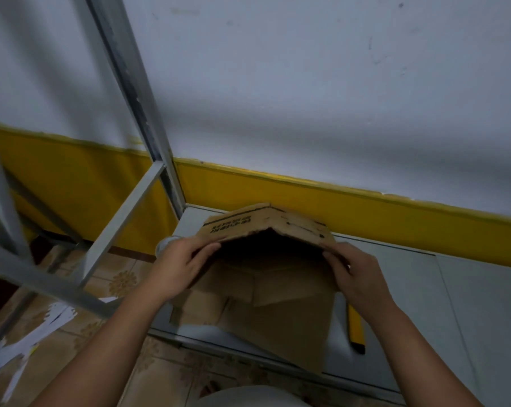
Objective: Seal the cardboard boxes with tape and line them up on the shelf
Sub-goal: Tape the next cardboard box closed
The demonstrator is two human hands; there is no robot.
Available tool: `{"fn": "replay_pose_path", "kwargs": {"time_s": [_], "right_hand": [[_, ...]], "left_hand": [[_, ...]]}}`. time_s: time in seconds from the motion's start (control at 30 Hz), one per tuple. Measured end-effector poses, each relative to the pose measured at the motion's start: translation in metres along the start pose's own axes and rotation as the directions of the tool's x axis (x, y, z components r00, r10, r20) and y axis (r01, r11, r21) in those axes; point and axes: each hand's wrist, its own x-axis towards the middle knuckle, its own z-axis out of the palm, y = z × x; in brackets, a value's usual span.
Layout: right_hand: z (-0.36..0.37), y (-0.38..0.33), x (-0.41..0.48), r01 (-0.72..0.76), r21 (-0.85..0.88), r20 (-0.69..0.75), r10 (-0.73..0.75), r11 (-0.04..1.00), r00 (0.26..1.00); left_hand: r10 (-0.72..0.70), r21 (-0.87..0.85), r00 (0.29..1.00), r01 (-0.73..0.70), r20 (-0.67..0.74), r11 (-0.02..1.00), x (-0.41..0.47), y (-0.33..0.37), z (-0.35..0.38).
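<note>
Box [277, 318] sits on shelf [468, 304], front-left, flaps up, untaped. Left grip [183, 262] and right grip [354, 277] each clasp box's top edge. We'd square walls, then fold flaps flush before taping. Yellow tool [355, 327] just beside box.

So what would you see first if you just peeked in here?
A cardboard box in the middle, bent up into a peak on the grey shelf, with the left hand and right hand holding its two sides. Behind it, a bright yellow stripe runs along the wall.
</note>
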Motion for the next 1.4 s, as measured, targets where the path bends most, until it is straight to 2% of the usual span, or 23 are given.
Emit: {"fn": "replay_pose_path", "kwargs": {"time_s": [0.1, 0.2, 0.33, 0.47, 0.53, 0.63, 0.7, 0.83, 0.93, 0.97, 1.03, 1.2, 1.27, 1.3, 1.37, 1.4], "right_hand": [[-0.022, -0.031, 0.031, 0.027, -0.027, -0.089, -0.03, 0.999, 0.996], [-0.038, -0.062, 0.059, 0.094, -0.034, -0.145, -0.098, 0.995, 0.985], [-0.049, -0.092, 0.081, 0.173, -0.063, -0.121, -0.179, 0.983, 0.976], [-0.044, -0.115, 0.086, 0.202, -0.065, -0.041, -0.205, 0.977, 0.978], [-0.039, -0.12, 0.084, 0.213, -0.082, 0.003, -0.213, 0.974, 0.977], [-0.037, -0.118, 0.081, 0.169, -0.148, 0.043, -0.165, 0.974, 0.985], [-0.041, -0.116, 0.077, 0.11, -0.181, 0.082, -0.096, 0.977, 0.992], [-0.048, -0.125, 0.07, 0.046, -0.246, 0.167, -0.004, 0.968, 0.986], [-0.048, -0.132, 0.072, 0.041, -0.348, 0.254, 0.052, 0.937, 0.966], [-0.047, -0.13, 0.074, 0.026, -0.336, 0.261, 0.067, 0.941, 0.963], [-0.048, -0.126, 0.074, -0.067, -0.196, 0.259, 0.118, 0.978, 0.959], [-0.047, -0.114, 0.06, -0.222, 0.14, 0.164, 0.199, 0.965, 0.966], [-0.043, -0.11, 0.051, -0.277, 0.271, 0.104, 0.258, 0.922, 0.961], [-0.041, -0.107, 0.047, -0.3, 0.33, 0.081, 0.289, 0.895, 0.954], [-0.037, -0.103, 0.04, -0.343, 0.45, 0.055, 0.357, 0.824, 0.932], [-0.035, -0.101, 0.037, -0.365, 0.498, 0.053, 0.392, 0.787, 0.918]], "left_hand": [[-0.021, -0.11, 0.997, 0.014, -0.067, 0.994, 0.005, 0.026, -0.008], [-0.045, -0.088, 0.996, 0.038, -0.083, 0.995, 0.006, 0.04, -0.016], [-0.021, 0.025, 0.998, 0.023, -0.054, 0.999, 0.001, 0.052, -0.032], [-0.03, 0.253, 0.991, 0.063, -0.133, 0.965, 0.002, 0.06, -0.035], [-0.034, 0.31, 0.985, 0.086, -0.171, 0.947, 0.008, 0.063, -0.033], [-0.101, 0.231, 0.972, 0.15, -0.211, 0.961, 0.019, 0.066, -0.038], [-0.105, 0.2, 0.976, 0.143, -0.192, 0.969, 0.025, 0.07, -0.044], [-0.023, 0.287, 0.99, 0.062, -0.138, 0.956, 0.039, 0.093, -0.058], [0.06, 0.417, 0.989, 0.002, -0.136, 0.909, 0.052, 0.114, -0.064], [0.089, 0.462, 0.985, -0.012, -0.146, 0.887, 0.056, 0.12, -0.065], [0.15, 0.53, 0.972, -0.034, -0.179, 0.848, 0.062, 0.128, -0.067], [0.179, 0.544, 0.938, 0.012, -0.298, 0.839, 0.049, 0.123, -0.08], [0.108, 0.469, 0.919, 0.09, -0.38, 0.879, 0.035, 0.112, -0.085], [0.043, 0.371, 0.904, 0.132, -0.426, 0.919, 0.027, 0.106, -0.086], [-0.14, 0.035, 0.883, 0.174, -0.448, 0.984, 0.011, 0.094, -0.081], [-0.233, -0.152, 0.887, 0.187, -0.398, 0.971, 0.004, 0.09, -0.075]]}}
